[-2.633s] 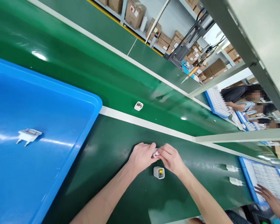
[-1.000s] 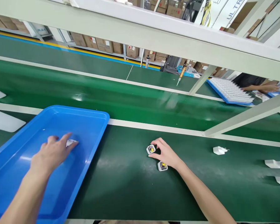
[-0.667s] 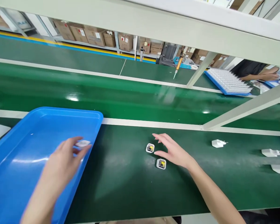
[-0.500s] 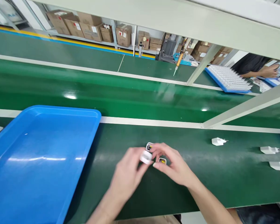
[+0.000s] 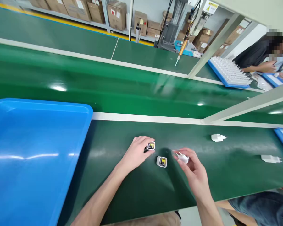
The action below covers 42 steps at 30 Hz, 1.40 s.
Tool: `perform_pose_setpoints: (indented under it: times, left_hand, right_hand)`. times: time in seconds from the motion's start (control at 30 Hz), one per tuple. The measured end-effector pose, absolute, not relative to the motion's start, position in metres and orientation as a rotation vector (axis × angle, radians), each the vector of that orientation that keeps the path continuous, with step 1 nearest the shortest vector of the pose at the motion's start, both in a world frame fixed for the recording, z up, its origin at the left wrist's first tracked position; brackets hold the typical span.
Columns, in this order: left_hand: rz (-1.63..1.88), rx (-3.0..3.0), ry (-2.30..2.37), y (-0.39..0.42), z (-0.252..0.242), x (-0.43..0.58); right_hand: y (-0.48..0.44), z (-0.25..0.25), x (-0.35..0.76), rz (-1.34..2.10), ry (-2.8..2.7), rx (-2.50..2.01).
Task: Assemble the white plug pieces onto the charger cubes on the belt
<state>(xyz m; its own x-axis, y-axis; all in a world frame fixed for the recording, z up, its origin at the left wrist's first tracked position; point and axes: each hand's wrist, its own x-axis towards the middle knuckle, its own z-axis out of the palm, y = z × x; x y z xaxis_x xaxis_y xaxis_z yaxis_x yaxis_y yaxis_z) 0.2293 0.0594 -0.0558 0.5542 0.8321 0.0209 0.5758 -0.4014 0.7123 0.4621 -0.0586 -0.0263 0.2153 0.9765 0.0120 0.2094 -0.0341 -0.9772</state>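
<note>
My left hand (image 5: 138, 153) is closed with its fingertips around a small white charger housing (image 5: 151, 145). Yellow and dark parts show inside its open end. Just below and to the right, a second open charger housing (image 5: 162, 161) lies on the green worktop (image 5: 132, 196), touched by neither hand. Farther right, my right hand (image 5: 192, 163) pinches a white plug charger (image 5: 182, 158) slightly above the surface, its pins pointing left. Two more plug chargers, a nearer one (image 5: 219, 137) and a farther one (image 5: 271, 158), lie to the right.
A large blue tray (image 5: 86, 131) occupies the left side. White frame posts (image 5: 245, 105) slant across the right. Beyond the green channel stand a dispensing syringe (image 5: 182, 50) and a blue tray of white plugs (image 5: 228, 73). Another person (image 5: 254, 56) sits at the far right.
My hands have moved apart. My left hand has gone from a blurred white piece to the upper housing; my right hand has moved right and now holds a plug charger. The view has shifted.
</note>
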Motion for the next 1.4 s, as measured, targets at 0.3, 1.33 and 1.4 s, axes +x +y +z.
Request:
perform_pose_setpoints:
  times: [0.3, 1.33, 1.4]
  left_hand:
    - [0.633, 2.183, 1.092, 0.063, -0.07, 0.241]
    - [0.765, 2.204, 1.105, 0.06, -0.083, 0.243]
    - [0.775, 2.197, 1.106, 0.06, -0.082, 0.243]
  right_hand:
    - [0.011, -0.02, 0.419, 0.732, -1.723, -1.379]
    - [0.039, -0.031, 0.43, 0.555, -2.288, -1.348]
    - [0.04, -0.031, 0.43, 0.581, -2.306, -1.334]
